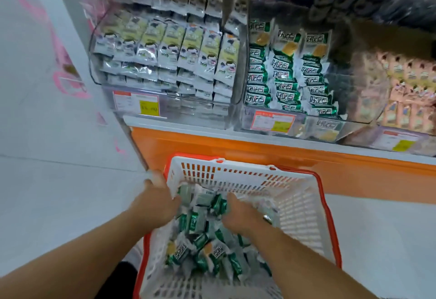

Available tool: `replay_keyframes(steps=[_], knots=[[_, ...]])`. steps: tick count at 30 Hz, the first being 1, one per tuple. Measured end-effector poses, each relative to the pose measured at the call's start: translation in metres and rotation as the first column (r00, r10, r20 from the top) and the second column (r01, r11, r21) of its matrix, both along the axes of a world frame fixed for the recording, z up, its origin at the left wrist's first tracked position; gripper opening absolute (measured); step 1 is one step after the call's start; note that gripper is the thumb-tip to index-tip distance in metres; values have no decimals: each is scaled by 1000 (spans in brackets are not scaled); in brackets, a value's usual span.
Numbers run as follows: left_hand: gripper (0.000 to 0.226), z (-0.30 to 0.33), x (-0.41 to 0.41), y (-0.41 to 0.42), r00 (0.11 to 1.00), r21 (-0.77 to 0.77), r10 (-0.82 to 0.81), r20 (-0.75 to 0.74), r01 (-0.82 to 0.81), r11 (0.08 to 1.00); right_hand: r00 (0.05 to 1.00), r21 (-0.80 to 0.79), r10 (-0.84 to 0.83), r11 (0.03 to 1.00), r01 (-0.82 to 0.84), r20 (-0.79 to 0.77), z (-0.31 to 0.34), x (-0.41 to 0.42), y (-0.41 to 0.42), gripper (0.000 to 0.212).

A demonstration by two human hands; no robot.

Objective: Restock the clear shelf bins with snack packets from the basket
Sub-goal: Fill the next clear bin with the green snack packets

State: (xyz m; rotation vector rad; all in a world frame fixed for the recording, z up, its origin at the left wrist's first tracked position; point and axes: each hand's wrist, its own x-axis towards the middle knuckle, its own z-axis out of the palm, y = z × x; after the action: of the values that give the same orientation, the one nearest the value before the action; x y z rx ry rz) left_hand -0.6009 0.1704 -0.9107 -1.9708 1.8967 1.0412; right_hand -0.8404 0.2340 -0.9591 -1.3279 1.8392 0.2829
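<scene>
Basket (236, 171): white slotted plastic with an orange rim, standing on the floor against the orange base of the shelf.
Snack packets (207, 247): green-and-white, heaped loose in the near and left part of the basket.
My left hand (160, 202): at the basket's left wall, fingers curled down among the packets; blur hides what they hold.
My right hand (240, 214): over the middle of the heap, fingers bent into the packets; I cannot tell if any packet is pinched.
Middle clear bin (271, 124): on the shelf, holding three stacked columns of matching green packets, its right part bare.
Left clear bin (103, 81): filled with rows of pale yellow-and-grey packets.
Price tags (273, 122): orange-bordered, on the bin fronts.
</scene>
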Motion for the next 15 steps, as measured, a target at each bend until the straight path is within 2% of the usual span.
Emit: replay_keyframes(steps=[2, 4, 7, 11, 15], knots=[[89, 4, -3, 2, 1000, 7, -21, 5, 20, 1000, 996, -25, -91, 996, 91, -6, -29, 2, -3, 85], [88, 7, -3, 2, 999, 17, -32, 14, 32, 999, 995, -57, -102, 993, 101, -8, -45, 4, -4, 74], [84, 13, -4, 1, 997, 32, -71, 33, 70, 997, 989, -146, -135, 979, 142, 55, -52, 5, 0, 24], [83, 21, -4, 1, 998, 71, -58, 21, 57, 996, 973, -114, -202, 970, 215, 115, -41, -9, 7, 25], [94, 31, -3, -3, 1000, 159, -3, 7, 1, 987, 911, 4, -289, 953, 302, 295, 25, -30, 3, 39]])
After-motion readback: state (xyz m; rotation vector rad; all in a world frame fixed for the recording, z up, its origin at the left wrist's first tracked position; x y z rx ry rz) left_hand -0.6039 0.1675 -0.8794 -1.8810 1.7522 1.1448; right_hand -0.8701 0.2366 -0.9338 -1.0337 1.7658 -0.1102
